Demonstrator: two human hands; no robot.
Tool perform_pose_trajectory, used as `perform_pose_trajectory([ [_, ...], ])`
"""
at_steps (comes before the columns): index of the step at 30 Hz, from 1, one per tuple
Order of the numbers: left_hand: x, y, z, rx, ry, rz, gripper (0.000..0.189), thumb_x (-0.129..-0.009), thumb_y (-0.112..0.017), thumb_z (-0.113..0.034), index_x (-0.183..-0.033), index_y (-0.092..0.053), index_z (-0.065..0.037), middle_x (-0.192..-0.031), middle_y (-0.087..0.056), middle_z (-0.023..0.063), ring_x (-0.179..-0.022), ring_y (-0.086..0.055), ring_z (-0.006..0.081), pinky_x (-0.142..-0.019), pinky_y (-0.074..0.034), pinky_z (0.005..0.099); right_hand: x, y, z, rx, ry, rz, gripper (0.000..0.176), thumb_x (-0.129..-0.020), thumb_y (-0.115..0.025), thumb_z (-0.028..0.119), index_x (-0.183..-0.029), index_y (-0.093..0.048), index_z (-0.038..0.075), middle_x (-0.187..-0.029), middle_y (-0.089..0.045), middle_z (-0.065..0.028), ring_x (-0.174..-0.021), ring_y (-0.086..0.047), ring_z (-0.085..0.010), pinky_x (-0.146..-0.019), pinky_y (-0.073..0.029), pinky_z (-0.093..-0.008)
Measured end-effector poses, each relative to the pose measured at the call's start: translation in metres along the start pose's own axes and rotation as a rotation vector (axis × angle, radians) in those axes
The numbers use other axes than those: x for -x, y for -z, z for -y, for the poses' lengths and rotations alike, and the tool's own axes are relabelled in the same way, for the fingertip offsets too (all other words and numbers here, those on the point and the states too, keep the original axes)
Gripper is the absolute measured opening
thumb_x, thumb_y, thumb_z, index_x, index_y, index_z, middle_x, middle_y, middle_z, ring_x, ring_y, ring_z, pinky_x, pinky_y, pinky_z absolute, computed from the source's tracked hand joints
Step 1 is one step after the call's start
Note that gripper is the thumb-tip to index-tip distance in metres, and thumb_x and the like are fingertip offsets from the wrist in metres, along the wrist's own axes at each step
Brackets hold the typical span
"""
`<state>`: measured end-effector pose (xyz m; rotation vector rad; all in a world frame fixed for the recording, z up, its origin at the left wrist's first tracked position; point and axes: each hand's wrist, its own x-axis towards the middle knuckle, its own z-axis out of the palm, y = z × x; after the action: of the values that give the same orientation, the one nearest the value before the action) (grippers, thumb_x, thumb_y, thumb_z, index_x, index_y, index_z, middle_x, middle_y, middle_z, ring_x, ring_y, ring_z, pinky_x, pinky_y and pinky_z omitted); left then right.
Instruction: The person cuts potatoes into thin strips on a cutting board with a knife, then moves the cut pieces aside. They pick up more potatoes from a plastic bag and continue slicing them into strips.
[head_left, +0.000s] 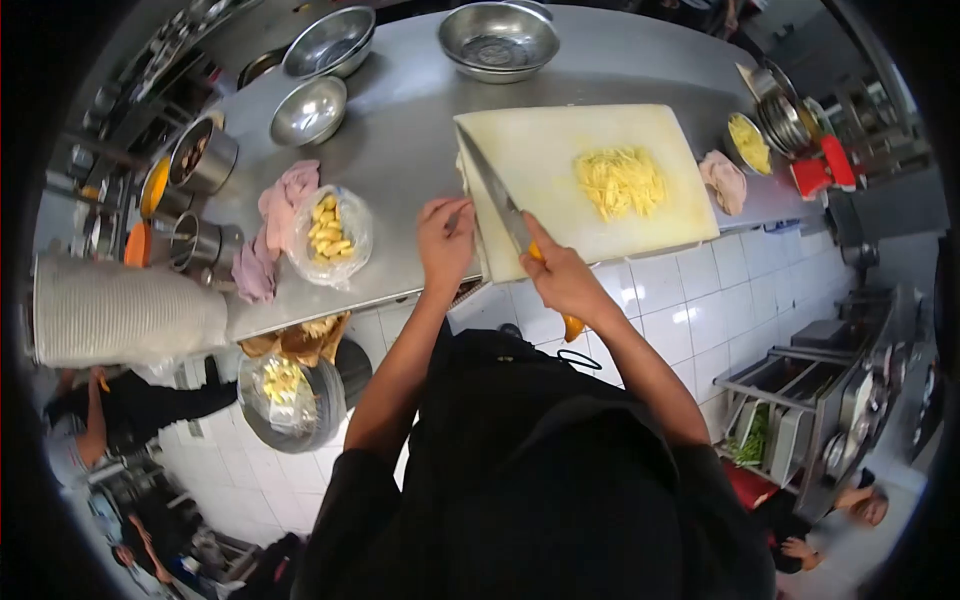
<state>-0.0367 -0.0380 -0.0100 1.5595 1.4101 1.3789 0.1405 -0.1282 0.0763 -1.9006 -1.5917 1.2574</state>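
My right hand [572, 282] is wrapped round the orange handle of a large kitchen knife [490, 182]. The blade lies along the left part of a thick white cutting board [540, 135], its tip pointing to the far left corner. Just left of the board's edge is my left hand [446, 240], fingers curled in. A small dark grey piece shows at its fingertips; what it is I cannot make out. On the right half of the board rests a heap of thin pale-yellow shreds [620, 183]. A plastic-lined bowl left of my left hand contains peeled yellow pieces [329, 228].
Pink cloths [288, 200] lie left of the bowl, another cloth [723, 182] right of the board. Metal bowls [498, 42] stand at the back. Stacked containers [125, 310] occupy the left end. A bin [290, 400] stands below the counter. Other people are at the edges.
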Motion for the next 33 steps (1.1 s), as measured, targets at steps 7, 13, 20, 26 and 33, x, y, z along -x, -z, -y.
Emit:
perform_pose_trajectory([
  [7, 0.035, 0.042, -0.008, 0.018, 0.102, 0.105, 0.013, -0.096, -0.074, -0.012, -0.103, -0.078, -0.002, -0.105, -0.069, 0.008, -0.084, -0.062, 0.0153, -0.073, -0.05, 0.0278, 0.01, 0.037, -0.054, 0.079, -0.009, -0.171, 0.07, -0.101, -0.053, 0.019, -0.164, -0.024, 0.011, -0.094, -0.071, -0.0327, -0.093, -0.067, -0.0525, -0.088, -0.051, -0.0567],
  [13, 0.042, 0.044, -0.027, 0.05, 0.091, 0.131, 0.012, -0.094, -0.074, -0.009, -0.103, -0.078, -0.002, -0.104, -0.071, 0.0067, -0.087, -0.063, 0.0134, -0.075, -0.05, 0.0276, 0.022, 0.074, -0.052, 0.236, 0.039, -0.399, 0.067, -0.097, -0.058, 0.013, -0.159, -0.033, 0.008, -0.088, -0.071, -0.0296, -0.085, -0.068, -0.0493, -0.081, -0.055, -0.0553],
  [20, 0.021, -0.016, -0.1, -0.06, -0.229, 0.309, 0.018, -0.087, -0.081, -0.01, -0.103, -0.078, -0.004, -0.103, -0.07, 0.0099, -0.095, -0.066, 0.0239, -0.08, -0.053, 0.0351, 0.036, 0.06, -0.062, 0.252, 0.105, -0.705, 0.045, -0.082, -0.07, 0.007, -0.124, -0.054, 0.006, -0.103, -0.069, -0.0234, -0.085, -0.069, -0.046, -0.077, -0.055, -0.0531],
  [26, 0.018, -0.078, -0.13, -0.041, -0.48, 0.474, 0.019, -0.086, -0.081, -0.009, -0.104, -0.078, -0.004, -0.1, -0.067, 0.0104, -0.097, -0.063, 0.029, -0.087, -0.052, 0.038, 0.049, 0.058, -0.072, 0.182, 0.162, -0.824, 0.041, -0.081, -0.068, 0.004, -0.121, -0.058, 0.004, -0.097, -0.068, -0.0228, -0.087, -0.069, -0.0434, -0.078, -0.055, -0.0501],
  [33, 0.028, -0.098, -0.135, -0.029, -0.51, 0.541, 0.017, -0.086, -0.08, -0.007, -0.103, -0.078, -0.003, -0.103, -0.066, 0.0097, -0.098, -0.063, 0.0287, -0.087, -0.052, 0.0381, 0.075, 0.078, -0.101, -1.114, 0.059, -0.387, 0.039, -0.083, -0.066, 0.003, -0.122, -0.066, -0.001, -0.079, -0.064, -0.0052, -0.058, -0.059, -0.013, -0.055, -0.047, -0.0257],
])
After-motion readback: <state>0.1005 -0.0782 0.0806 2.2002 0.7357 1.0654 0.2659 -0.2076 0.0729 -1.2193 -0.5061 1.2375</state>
